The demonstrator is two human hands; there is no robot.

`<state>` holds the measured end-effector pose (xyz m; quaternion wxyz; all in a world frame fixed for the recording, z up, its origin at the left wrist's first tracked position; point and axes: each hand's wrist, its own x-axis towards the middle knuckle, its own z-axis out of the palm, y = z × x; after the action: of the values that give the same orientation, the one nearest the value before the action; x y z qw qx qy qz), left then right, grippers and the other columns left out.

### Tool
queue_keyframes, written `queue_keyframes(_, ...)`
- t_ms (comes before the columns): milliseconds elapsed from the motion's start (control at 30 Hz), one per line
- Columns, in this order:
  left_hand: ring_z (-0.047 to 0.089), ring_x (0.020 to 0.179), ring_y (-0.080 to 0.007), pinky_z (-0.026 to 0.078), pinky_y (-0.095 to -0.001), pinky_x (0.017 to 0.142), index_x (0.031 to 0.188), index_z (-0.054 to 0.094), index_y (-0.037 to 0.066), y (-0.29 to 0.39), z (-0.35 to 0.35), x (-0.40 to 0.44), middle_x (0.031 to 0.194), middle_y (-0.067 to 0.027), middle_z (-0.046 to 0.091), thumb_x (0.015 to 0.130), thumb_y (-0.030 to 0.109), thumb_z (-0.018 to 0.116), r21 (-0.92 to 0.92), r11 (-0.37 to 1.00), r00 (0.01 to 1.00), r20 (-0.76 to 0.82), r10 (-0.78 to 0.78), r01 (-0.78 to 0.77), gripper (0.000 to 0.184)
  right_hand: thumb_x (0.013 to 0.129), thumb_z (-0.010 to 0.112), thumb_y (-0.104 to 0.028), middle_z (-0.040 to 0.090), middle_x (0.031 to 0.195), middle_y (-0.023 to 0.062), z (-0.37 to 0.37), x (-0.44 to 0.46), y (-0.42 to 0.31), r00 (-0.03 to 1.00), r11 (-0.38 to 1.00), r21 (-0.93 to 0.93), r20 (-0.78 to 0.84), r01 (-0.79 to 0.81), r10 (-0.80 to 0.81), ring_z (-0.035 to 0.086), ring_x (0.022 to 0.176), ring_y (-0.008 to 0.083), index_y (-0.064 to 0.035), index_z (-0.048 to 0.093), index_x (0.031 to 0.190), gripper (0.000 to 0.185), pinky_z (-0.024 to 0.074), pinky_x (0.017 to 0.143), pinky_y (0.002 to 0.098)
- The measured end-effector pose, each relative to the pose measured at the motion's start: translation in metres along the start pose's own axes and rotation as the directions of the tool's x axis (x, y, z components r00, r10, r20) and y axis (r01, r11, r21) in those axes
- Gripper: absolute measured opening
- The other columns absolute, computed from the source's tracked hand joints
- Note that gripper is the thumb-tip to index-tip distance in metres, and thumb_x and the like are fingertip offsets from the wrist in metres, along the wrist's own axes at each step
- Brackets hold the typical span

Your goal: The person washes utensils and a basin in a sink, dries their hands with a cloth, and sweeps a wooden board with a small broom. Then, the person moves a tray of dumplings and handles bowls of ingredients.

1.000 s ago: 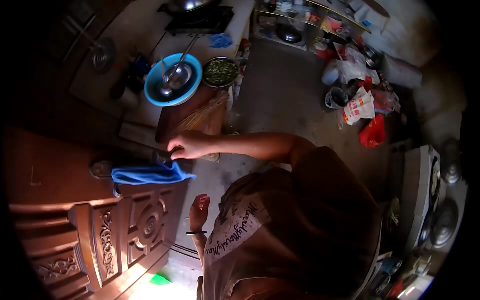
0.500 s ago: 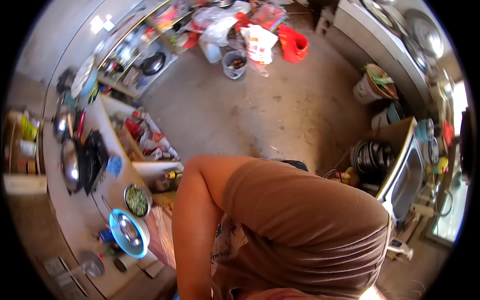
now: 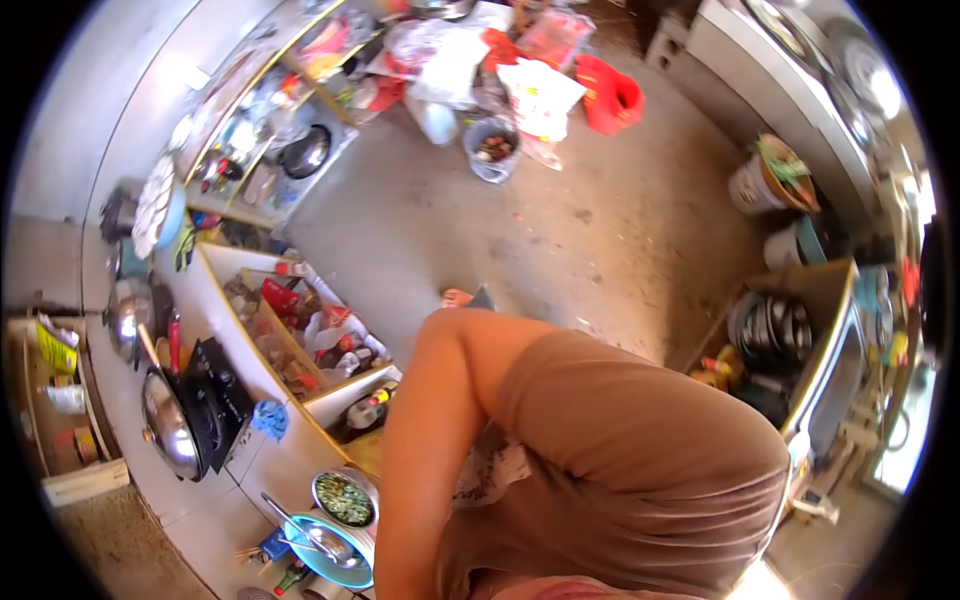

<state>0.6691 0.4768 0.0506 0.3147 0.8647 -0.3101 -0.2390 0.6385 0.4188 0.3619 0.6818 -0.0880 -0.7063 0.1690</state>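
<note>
Neither of my hands shows. A bent bare arm (image 3: 425, 450) in a brown short sleeve (image 3: 640, 420) crosses the lower middle, its forearm running out at the bottom edge. Left of that forearm, on the tiled counter, stands a metal bowl of chopped greens (image 3: 345, 498). Beside it is a light-blue basin (image 3: 352, 577) with a metal ladle (image 3: 318, 538) in it, the handle leaning over the rim. The forearm hides part of the basin's right side.
A lidded wok (image 3: 172, 425) sits by a black stove (image 3: 222, 400), with a blue cloth (image 3: 270, 419) nearby. Open shelves (image 3: 290, 345) hold packets. A lined bin (image 3: 493, 165), a red bag (image 3: 608, 95) and a bucket of greens (image 3: 750, 188) stand on the floor. At right is a sink (image 3: 840, 375).
The view has shifted: the counter, bowl and basin sit lower and further right, and the basin is partly cut off behind the forearm. A foot now shows beyond the elbow.
</note>
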Motion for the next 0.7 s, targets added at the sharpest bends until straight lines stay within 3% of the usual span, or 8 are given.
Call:
queue_keyframes(167,0.065,0.081,-0.0229,0.051,-0.0337,0.067,0.110,0.057,0.004,-0.062,-0.080,0.077,0.089,-0.0123,0.066,0.087,0.028,0.064,0.069,0.997,0.997,-0.070,0.034,-0.029,0.033,0.098,0.046,-0.027,0.065,0.085,0.0095,-0.123,-0.001,0.002,0.998,0.993,0.108,-0.031,-0.056,0.059,0.058,0.077,0.0204,0.0005,0.065,0.091,0.034,0.0448,0.073,0.0310)
queue_keyframes(300,0.065,0.081,-0.0249,0.051,-0.0351,0.068,0.110,0.057,0.005,-0.090,-0.152,0.142,0.089,-0.0125,0.066,0.086,0.028,0.065,0.071,0.997,0.959,-0.281,0.024,-0.004,0.035,0.099,0.045,-0.028,0.064,0.084,0.0097,-0.219,-0.036,-0.032,0.943,0.960,0.128,-0.195,-0.248,0.269,0.057,0.076,0.0213,0.0006,0.064,0.090,0.036,0.0441,0.073,0.0314)
queue_keyframes(400,0.065,0.086,-0.0281,0.051,-0.0376,0.071,0.111,0.056,0.005,-0.089,-0.209,0.180,0.093,-0.0126,0.066,0.084,0.027,0.067,0.093,0.994,0.885,-0.466,-0.009,0.059,0.037,0.099,0.043,-0.019,0.062,0.095,0.0084,-0.298,-0.091,-0.087,0.735,0.809,0.038,-0.395,-0.587,0.552,0.057,0.084,0.0199,0.0005,0.060,0.094,0.026,0.0423,0.078,0.0320)
queue_keyframes(433,0.065,0.086,-0.0281,0.051,-0.0377,0.072,0.111,0.056,0.005,-0.098,-0.228,0.192,0.093,-0.0126,0.066,0.084,0.027,0.067,0.052,0.998,0.888,-0.456,0.062,-0.044,0.037,0.099,0.043,-0.017,0.062,0.092,0.0083,-0.315,-0.108,-0.100,0.605,0.715,0.059,-0.486,-0.697,0.631,0.058,0.086,0.0193,0.0018,0.061,0.093,0.027,0.0421,0.079,0.0318)
queue_keyframes(467,0.064,0.087,-0.0280,0.051,-0.0378,0.073,0.111,0.056,0.005,-0.108,-0.246,0.203,0.094,-0.0125,0.066,0.084,0.027,0.066,0.012,0.989,0.883,-0.449,0.137,-0.148,0.037,0.098,0.044,-0.018,0.062,0.088,0.0092,-0.335,-0.126,-0.114,0.613,0.762,0.034,-0.573,-0.646,0.545,0.057,0.086,0.0203,0.0027,0.062,0.091,0.028,0.0419,0.080,0.0330)
queue_keyframes(533,0.064,0.088,-0.0278,0.050,-0.0377,0.074,0.111,0.056,0.005,-0.126,-0.277,0.228,0.095,-0.0125,0.066,0.084,0.028,0.066,-0.059,0.982,0.895,-0.424,0.140,-0.181,0.037,0.098,0.044,-0.024,0.064,0.087,0.0065,-0.362,-0.162,-0.130,0.378,0.730,0.153,-0.775,-0.666,0.507,0.060,0.083,0.0173,0.0007,0.063,0.090,0.032,0.0449,0.082,0.0322)
queue_keyframes(600,0.064,0.088,-0.0273,0.050,-0.0372,0.074,0.111,0.056,0.005,-0.138,-0.303,0.260,0.096,-0.0125,0.065,0.085,0.032,0.064,-0.128,0.991,0.930,-0.368,-0.006,-0.045,0.038,0.097,0.048,-0.024,0.061,0.084,0.0111,-0.397,-0.205,-0.141,0.234,0.670,0.109,-0.886,-0.734,0.401,0.057,0.084,0.0207,0.0036,0.061,0.088,0.032,0.0439,0.079,0.0338)
queue_keyframes(700,0.064,0.090,-0.0271,0.050,-0.0353,0.078,0.114,0.058,0.005,-0.152,-0.346,0.309,0.096,-0.0129,0.066,0.086,0.033,0.064,-0.159,0.986,0.936,-0.335,-0.106,0.054,0.040,0.097,0.047,-0.020,0.060,0.085,0.0100,-0.446,-0.242,-0.163,-0.105,0.545,0.275,-0.941,-0.792,0.322,0.058,0.083,0.0177,0.0050,0.061,0.089,0.030,0.0460,0.080,0.0311)
